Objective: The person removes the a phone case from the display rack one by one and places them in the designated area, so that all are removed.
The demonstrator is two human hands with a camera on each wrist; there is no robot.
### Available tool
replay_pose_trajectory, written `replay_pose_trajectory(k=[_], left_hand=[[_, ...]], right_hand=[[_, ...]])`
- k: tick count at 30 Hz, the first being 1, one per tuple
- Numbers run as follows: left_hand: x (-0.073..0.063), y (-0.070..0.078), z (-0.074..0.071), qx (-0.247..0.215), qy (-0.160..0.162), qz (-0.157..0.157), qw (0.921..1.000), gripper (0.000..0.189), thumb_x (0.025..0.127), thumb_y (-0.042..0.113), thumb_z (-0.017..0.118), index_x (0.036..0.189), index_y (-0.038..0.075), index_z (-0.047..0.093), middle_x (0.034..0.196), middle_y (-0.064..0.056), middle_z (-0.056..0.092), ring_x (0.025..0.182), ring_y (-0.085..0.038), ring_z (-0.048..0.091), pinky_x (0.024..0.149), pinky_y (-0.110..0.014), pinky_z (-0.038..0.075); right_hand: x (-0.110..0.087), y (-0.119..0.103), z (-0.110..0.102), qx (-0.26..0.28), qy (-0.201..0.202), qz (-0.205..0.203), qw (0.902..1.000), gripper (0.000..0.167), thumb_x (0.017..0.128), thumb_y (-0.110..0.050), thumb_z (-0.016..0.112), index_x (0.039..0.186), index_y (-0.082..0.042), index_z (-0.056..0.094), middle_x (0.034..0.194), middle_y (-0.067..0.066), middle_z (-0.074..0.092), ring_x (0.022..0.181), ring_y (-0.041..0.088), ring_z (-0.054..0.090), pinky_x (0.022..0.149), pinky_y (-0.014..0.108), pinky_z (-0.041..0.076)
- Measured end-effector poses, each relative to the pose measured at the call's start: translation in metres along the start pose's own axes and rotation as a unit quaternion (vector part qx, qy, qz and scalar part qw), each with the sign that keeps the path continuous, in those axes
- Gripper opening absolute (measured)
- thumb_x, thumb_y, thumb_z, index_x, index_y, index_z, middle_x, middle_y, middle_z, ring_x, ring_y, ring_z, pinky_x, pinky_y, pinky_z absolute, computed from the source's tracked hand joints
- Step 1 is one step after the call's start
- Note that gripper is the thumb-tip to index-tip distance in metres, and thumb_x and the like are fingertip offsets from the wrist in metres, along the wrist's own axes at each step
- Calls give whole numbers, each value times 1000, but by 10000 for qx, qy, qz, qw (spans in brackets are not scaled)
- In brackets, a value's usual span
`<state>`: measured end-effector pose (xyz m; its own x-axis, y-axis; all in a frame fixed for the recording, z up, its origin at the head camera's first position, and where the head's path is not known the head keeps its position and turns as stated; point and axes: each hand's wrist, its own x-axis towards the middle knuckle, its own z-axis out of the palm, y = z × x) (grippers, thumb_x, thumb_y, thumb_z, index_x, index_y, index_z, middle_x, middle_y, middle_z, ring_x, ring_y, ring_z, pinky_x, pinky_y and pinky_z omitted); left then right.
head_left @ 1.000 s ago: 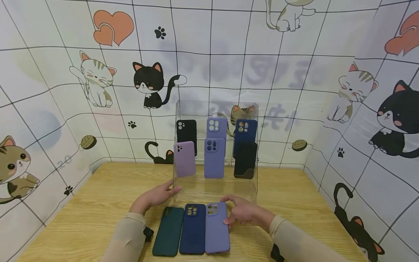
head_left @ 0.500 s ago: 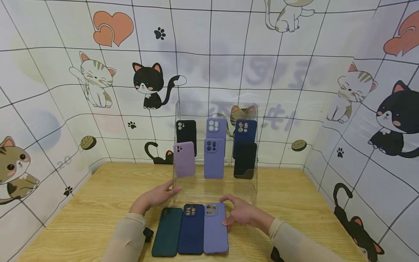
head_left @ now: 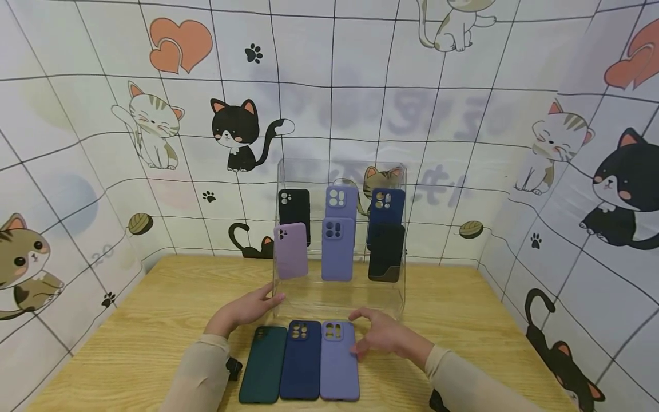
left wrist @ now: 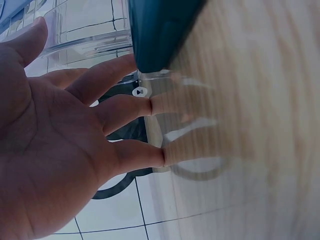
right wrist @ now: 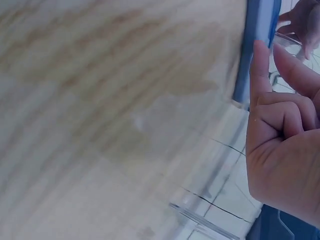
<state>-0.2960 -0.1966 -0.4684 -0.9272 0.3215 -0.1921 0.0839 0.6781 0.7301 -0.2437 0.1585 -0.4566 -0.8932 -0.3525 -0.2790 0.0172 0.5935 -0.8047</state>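
Note:
A lavender phone case (head_left: 340,360) lies on the table at the right end of a row of three. Beside it are a navy phone case (head_left: 301,360) and a dark green phone case (head_left: 263,364). My right hand (head_left: 386,335) is at the lavender case's upper right corner, forefinger near its top edge and thumb close to its right side. In the right wrist view the other fingers (right wrist: 285,112) are folded. My left hand (head_left: 249,312) reaches its fingertips to the lower left corner of a clear acrylic display stand (head_left: 340,300), palm showing in the left wrist view.
Upright in the stand are several more phone cases, among them a black one (head_left: 294,212), a pale purple one (head_left: 290,252) and a navy one (head_left: 387,209). The wooden table (head_left: 443,303) meets a cat-patterned cloth wall (head_left: 329,109) behind and on both sides.
The right hand's forefinger and thumb have eased slightly away from the lavender case, whose row has shifted a little left. The left hand has stayed at the stand.

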Motion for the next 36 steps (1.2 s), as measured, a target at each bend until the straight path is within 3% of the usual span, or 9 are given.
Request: replay_pose_trajectory(k=[3, 6, 8, 14, 17, 21, 24, 28, 36], left_hand=[[0, 1, 0, 43, -2, -3, 10000, 84, 109, 61, 47, 172, 12, 19, 172, -25, 34, 159, -51, 31, 124, -72, 30], [-1, 2, -1, 66, 11, 2, 10000, 83, 110, 60, 47, 172, 12, 19, 171, -26, 35, 158, -51, 32, 124, -72, 30], [-1, 3, -1, 57, 14, 8, 10000, 81, 111, 58, 46, 172, 12, 19, 170, -26, 36, 158, -51, 33, 124, -72, 31], [-2, 5, -1, -17, -14, -17, 10000, 88, 108, 65, 46, 172, 12, 19, 171, -26, 34, 159, -52, 31, 124, -72, 30], [-1, 4, -1, -53, -37, -16, 10000, 93, 106, 69, 47, 172, 11, 18, 172, -26, 32, 159, -52, 30, 124, -72, 30], [1, 1, 0, -45, -27, -12, 10000, 93, 106, 69, 47, 172, 10, 18, 172, -26, 32, 159, -51, 29, 125, -71, 29], [2, 1, 0, -44, -3, -27, 10000, 92, 106, 68, 47, 172, 11, 19, 172, -26, 32, 160, -51, 28, 125, -72, 28], [4, 2, 1, -97, -28, -26, 9999, 92, 105, 69, 48, 172, 12, 20, 172, -25, 32, 160, -51, 27, 125, -72, 28], [1, 2, 2, -53, 48, -14, 10000, 81, 110, 59, 49, 172, 14, 23, 171, -24, 36, 159, -51, 32, 124, -72, 30]], right_hand=[[0, -4, -6, -42, -35, -3, 10000, 65, 82, -5, 89, 142, -12, 63, 121, 20, 76, 81, 22, 74, 79, 40, 56], [-1, -12, -13, 4, -175, -24, 9998, 66, 86, -7, 86, 146, -13, 60, 101, 16, 81, 71, 18, 66, 63, 33, 44], [-2, -18, -19, 68, -201, -61, 9998, 66, 88, -7, 85, 148, -12, 58, 102, 15, 80, 67, 16, 61, 56, 31, 34], [-6, -44, -39, -122, 172, -117, 9997, 65, 87, -10, 88, 146, -16, 62, 106, 14, 81, 63, 12, 59, 52, 30, 27], [-6, -54, -49, -231, 360, -223, 9988, 65, 87, -12, 88, 147, -17, 63, 123, 15, 77, 76, 14, 72, 62, 34, 47], [-6, -65, -67, -363, 460, -552, 9968, 68, 90, -13, 86, 152, -14, 59, 157, 23, 55, 95, 21, 79, 91, 45, 60], [-8, -74, -85, -441, 587, -719, 9947, 69, 92, -13, 84, 155, -12, 56, 150, 24, 62, 98, 24, 80, 98, 49, 60], [-12, -86, -110, -643, 769, -669, 9927, 68, 97, -19, 80, 158, -12, 50, 111, 18, 82, 103, 28, 79, 102, 53, 58], [-18, -98, -152, -1460, 1139, -511, 9814, 74, 100, -28, 78, 163, -13, 42, 119, 20, 78, 116, 39, 73, 100, 54, 57]])
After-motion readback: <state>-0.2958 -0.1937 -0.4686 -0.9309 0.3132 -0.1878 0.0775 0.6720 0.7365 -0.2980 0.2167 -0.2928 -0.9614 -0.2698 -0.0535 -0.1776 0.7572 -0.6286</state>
